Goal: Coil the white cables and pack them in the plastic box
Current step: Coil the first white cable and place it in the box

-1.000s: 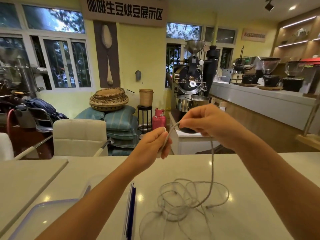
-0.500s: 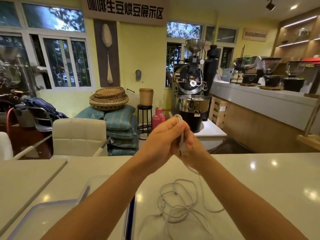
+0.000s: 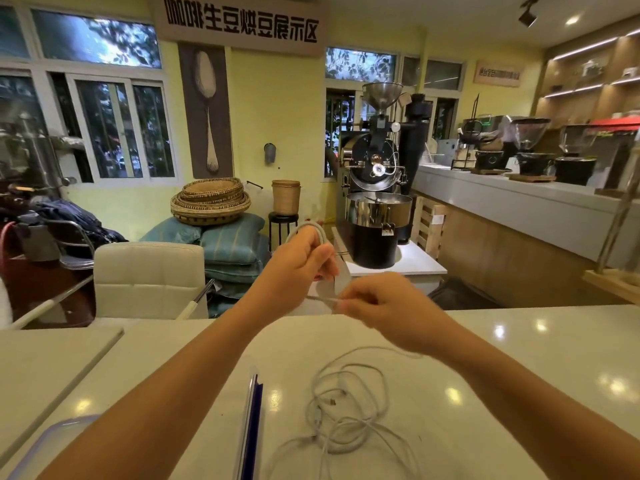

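My left hand (image 3: pixel 298 261) is raised above the white table (image 3: pixel 519 375) and grips a small loop of white cable (image 3: pixel 313 228) that arches over its knuckles. My right hand (image 3: pixel 377 303), slightly blurred, pinches the same cable just below and right of the left hand. From there the cable trails down to a loose tangle of white cables (image 3: pixel 346 410) lying on the table in front of me. The clear plastic box (image 3: pixel 52 441) with a bluish rim sits at the lower left, mostly hidden by my left forearm. Its lid (image 3: pixel 251 420) stands on edge beside the tangle.
A second table (image 3: pixel 41 362) adjoins at the left. Behind the table stand a white chair (image 3: pixel 149 278), stacked cushions and baskets (image 3: pixel 211 202), and a coffee roaster (image 3: pixel 377 188). A long counter (image 3: pixel 519 202) with grinders runs along the right.
My hands came together from apart, then my right hand moved down and to the right, drawing the cable. A loop now shows over my left hand, and the tangle has shifted slightly.
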The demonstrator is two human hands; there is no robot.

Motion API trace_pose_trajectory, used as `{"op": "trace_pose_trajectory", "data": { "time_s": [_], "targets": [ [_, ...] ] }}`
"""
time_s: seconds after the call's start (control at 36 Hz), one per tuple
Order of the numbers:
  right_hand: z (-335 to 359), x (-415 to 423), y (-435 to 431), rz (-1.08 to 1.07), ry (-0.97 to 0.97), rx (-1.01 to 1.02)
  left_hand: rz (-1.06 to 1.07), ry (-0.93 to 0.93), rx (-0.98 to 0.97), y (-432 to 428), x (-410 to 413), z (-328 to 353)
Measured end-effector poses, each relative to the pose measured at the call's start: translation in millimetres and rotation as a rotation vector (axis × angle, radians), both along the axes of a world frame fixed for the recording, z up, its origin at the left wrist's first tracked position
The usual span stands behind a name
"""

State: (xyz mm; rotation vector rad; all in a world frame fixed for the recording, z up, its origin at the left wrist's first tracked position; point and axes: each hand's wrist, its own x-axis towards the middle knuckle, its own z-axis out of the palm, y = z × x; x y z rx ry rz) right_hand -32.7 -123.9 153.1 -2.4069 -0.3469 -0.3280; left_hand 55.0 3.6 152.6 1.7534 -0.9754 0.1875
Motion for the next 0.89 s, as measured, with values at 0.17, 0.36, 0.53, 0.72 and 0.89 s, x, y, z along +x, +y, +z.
{"op": "trace_pose_trajectory", "data": {
  "time_s": [0.17, 0.36, 0.53, 0.72, 0.89],
  "targets": [
    [40.0, 1.4, -18.9, 0.032, -0.144, -0.109, -0.083, 0.081, 0.110, 5.2, -10.0, -13.2],
    [69.9, 20.8, -30.7, 0.116, -0.206, -0.043, -0.379, 0.258, 0.006, 8.7, -32.1, -12.3],
    [61.0, 37.4, -38.8, 0.271, -0.144, 0.420, -0.580, 0.330, -0.072, 10.3, -50.3, -0.8],
    [-8.8, 63.6, -4.4, 0.213, 0.111, 0.870, -0.466, 0.274, -0.145, -3.7, -46.6, 15.3],
    [-39.6, 40.5, 29.9, 0.127, 0.319, 0.758, -0.270, 0.242, -0.160, -11.2, -21.0, 16.7]
  ]
}}
